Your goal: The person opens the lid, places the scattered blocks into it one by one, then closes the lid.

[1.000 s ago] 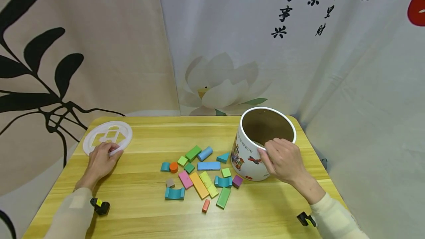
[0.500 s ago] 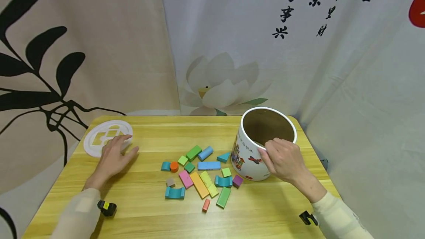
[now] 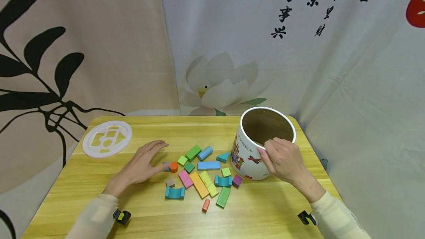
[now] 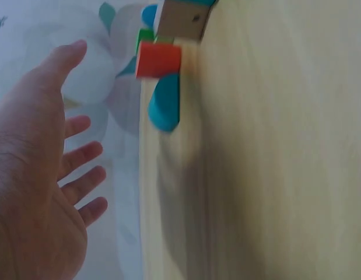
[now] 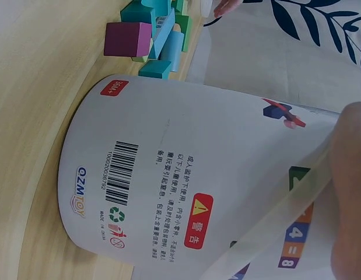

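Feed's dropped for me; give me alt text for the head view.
The left hand hovers open at the left edge of scattered colorful toy blocks on a wood-grain table; the right hand grips a white printed bucket by its near rim, right of the blocks. A round white shape-sorter lid lies at the table's far left.

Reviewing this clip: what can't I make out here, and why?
- Inside floor of the bucket, head view: hidden by its near wall.
- Small teal block, head view: partly behind the left hand.
- Much of the right hand, right wrist view: cut off by the right edge.
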### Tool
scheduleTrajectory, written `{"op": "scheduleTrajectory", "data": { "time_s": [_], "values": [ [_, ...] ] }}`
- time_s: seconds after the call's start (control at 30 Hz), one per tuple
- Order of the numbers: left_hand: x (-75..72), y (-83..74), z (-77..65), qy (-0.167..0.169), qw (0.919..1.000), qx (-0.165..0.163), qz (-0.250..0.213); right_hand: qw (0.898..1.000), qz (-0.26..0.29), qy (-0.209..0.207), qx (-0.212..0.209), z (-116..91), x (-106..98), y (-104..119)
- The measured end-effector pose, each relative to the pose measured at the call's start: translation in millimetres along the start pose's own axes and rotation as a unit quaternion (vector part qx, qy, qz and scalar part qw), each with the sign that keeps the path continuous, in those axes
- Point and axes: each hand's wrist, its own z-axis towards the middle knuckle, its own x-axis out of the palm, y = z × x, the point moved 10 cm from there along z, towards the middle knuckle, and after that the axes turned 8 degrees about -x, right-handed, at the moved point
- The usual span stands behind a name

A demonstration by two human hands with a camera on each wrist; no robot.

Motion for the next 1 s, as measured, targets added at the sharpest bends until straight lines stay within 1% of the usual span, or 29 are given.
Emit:
{"op": "scheduleTrajectory", "data": {
  "time_s": [0.13,0.3,0.43,0.63,0.87,1.0],
  "values": [
    [10.5,-14.9,-1.6,0.008,0.9997,0.02,0.008,1.0,-0.001,0.0,0.002,-0.8,0.3,-0.5],
    [18.1,-24.4,-0.9,0.01,0.9992,0.037,0.015,1.0,-0.004,0.0,0.003,-1.6,0.4,-0.3],
    [22.7,-28.7,-1.0,0.011,0.9985,0.051,0.016,1.0,-0.005,0.002,0.005,-1.3,0.7,-0.3],
    [26.1,-33.9,-0.8,-0.003,0.997,0.076,0.015,1.0,-0.005,0.0,0.005,-0.8,0.4,-0.1],
    [28.6,-37.3,0.9,-0.015,0.9953,0.091,0.03,1.0,-0.003,-0.004,0.003,-1.3,1.1,0.1],
    [29.2,-38.9,1.8,-0.017,0.9948,0.096,0.029,1.0,-0.004,-0.003,0.005,-3.0,2.6,-0.5]
  ]
}}
